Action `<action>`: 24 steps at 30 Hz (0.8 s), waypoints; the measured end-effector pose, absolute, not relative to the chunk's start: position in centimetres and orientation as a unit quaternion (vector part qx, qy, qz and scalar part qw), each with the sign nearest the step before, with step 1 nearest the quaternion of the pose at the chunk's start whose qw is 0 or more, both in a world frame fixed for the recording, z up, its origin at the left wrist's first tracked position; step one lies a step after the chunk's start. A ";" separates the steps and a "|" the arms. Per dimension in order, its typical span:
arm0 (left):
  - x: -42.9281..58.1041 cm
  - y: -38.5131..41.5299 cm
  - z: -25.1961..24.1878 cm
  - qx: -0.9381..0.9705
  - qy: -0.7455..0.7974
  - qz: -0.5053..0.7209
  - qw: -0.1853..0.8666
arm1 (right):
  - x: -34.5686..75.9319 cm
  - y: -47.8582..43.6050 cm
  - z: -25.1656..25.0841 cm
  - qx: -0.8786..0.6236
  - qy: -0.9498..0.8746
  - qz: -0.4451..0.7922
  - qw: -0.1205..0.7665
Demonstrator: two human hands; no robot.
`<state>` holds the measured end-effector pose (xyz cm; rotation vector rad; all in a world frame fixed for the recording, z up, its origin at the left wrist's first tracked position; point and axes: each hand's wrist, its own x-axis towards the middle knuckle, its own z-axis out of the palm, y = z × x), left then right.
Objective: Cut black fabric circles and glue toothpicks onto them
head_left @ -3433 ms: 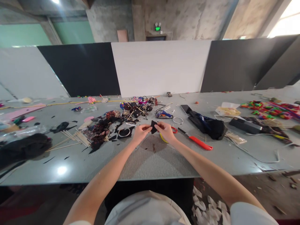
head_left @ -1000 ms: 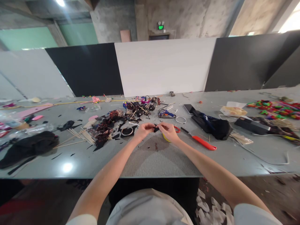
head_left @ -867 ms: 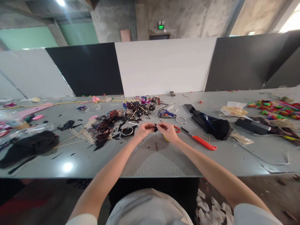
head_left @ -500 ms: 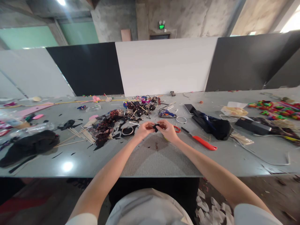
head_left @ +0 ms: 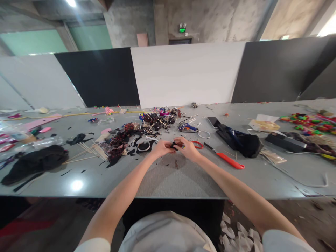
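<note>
Black, the small piece sat pinched between left hand and right hand. It looked light, probably soft, best held by its edges.

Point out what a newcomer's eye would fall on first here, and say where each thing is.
First, probably, the left hand and right hand, close together at a small black piece mid-table. Next, the red-handled tool lying to their right, and the brightly coloured pile at the table's far right.
</note>
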<state>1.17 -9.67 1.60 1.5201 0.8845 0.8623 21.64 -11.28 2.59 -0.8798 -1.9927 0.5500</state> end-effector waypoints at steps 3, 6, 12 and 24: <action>1.5 -10.0 1.8 0.603 0.369 0.389 0.590 | 21.6 -11.4 2.8 -0.359 -0.789 0.217 0.448; 1.7 -10.3 2.3 0.550 0.358 0.435 0.616 | 21.8 -11.3 3.1 -0.378 -0.778 0.193 0.463; 1.8 -10.3 2.6 0.498 0.347 0.482 0.632 | 22.2 -10.9 3.5 -0.413 -0.779 0.219 0.419; 1.8 -10.4 2.2 0.525 0.328 0.435 0.654 | 22.4 -10.3 3.3 -0.396 -0.778 0.259 0.413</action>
